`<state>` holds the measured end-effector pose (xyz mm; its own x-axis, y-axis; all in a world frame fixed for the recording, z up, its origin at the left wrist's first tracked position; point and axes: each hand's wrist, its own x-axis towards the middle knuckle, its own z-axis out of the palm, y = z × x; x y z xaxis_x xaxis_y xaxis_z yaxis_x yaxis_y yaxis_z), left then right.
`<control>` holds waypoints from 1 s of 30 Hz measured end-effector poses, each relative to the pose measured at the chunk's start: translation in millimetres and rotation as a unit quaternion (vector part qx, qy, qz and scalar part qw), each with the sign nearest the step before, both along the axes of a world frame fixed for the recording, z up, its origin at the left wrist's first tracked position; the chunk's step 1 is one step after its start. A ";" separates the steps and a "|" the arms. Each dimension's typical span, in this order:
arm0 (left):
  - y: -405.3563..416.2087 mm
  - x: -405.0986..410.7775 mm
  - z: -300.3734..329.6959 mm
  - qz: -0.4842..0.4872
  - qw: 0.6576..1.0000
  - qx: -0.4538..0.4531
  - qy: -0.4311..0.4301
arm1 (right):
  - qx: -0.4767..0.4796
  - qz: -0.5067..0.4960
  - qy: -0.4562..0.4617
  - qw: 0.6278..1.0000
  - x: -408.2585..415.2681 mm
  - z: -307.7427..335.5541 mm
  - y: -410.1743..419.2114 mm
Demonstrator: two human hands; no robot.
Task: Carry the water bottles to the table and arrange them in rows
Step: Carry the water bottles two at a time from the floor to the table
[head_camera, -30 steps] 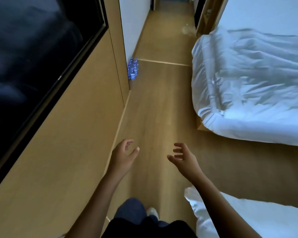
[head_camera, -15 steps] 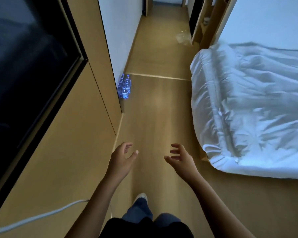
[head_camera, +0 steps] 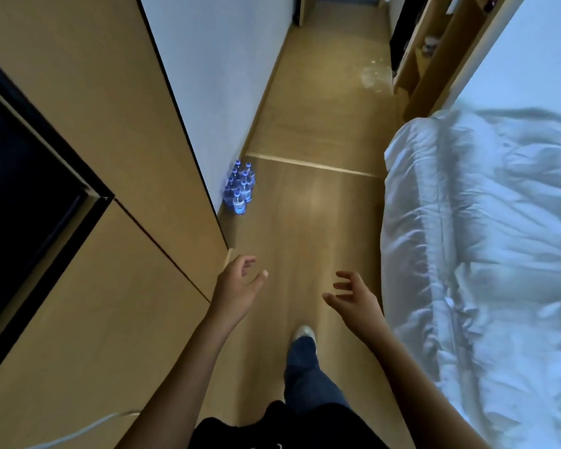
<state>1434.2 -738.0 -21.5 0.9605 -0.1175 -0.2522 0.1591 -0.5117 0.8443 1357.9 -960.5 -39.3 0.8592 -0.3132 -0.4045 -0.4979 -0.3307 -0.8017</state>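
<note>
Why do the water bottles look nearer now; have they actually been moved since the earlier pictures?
No. The water bottles stand at the same white wall corner, by the floor strip; the walking person approached.

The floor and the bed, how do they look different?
The floor is brown wood, and the bed is white cloth. The floor looks flat and smooth, while the bed is rumpled and full of creases. The floor has water bottles standing on it by the wall; the bed has no bottles on the part in view. The floor runs down the middle, the bed lies along its right side. Neither hand touches either one.
</note>
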 end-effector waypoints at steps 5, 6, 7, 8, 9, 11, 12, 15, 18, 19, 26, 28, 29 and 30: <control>-52.3 91.1 6.6 0.057 0.998 -0.005 0.013 | -0.022 0.038 -0.017 0.999 120.6 14.7 -62.5; -59.7 107.8 6.9 0.066 0.998 -0.005 0.018 | -0.026 0.046 -0.020 0.998 142.9 16.8 -72.1; -66.1 123.7 7.5 0.075 0.997 -0.004 0.022 | -0.030 0.054 -0.020 0.998 163.8 18.4 -80.0; -71.8 138.8 8.2 0.084 0.996 -0.004 0.024 | -0.032 0.062 -0.017 0.997 183.5 19.8 -87.3; -77.1 154.2 7.8 0.092 0.995 -0.006 0.022 | -0.032 0.071 -0.016 0.997 203.3 20.0 -93.5; -86.7 185.5 5.5 0.099 0.995 -0.007 0.023 | -0.028 0.088 -0.009 0.996 242.1 17.6 -103.4; -91.1 201.7 4.3 0.101 0.994 -0.009 0.027 | -0.026 0.096 -0.004 0.995 261.0 15.7 -107.0; -107.3 257.6 -2.3 0.111 0.993 -0.017 0.033 | -0.024 0.116 0.008 0.993 321.7 7.6 -116.2; -123.1 321.8 -8.6 0.127 0.991 -0.032 0.031 | -0.018 0.131 0.013 0.991 387.9 1.1 -124.6; -127.8 344.7 -10.9 0.133 0.990 -0.034 0.033 | -0.018 0.137 0.015 0.990 411.1 -0.4 -127.3; -140.2 483.2 -19.1 0.182 0.979 -0.040 0.078 | -0.034 0.184 0.029 0.982 572.8 -0.9 -138.4; -137.7 513.2 -19.2 0.215 0.973 -0.038 0.072 | -0.034 0.206 0.033 0.977 612.8 -1.0 -136.7; -135.9 526.3 -19.9 0.228 0.971 -0.033 0.066 | -0.032 0.216 0.036 0.975 630.1 -1.3 -135.4; -134.6 538.8 -20.2 0.237 0.969 -0.030 0.059 | -0.029 0.226 0.038 0.973 646.9 -2.3 -134.0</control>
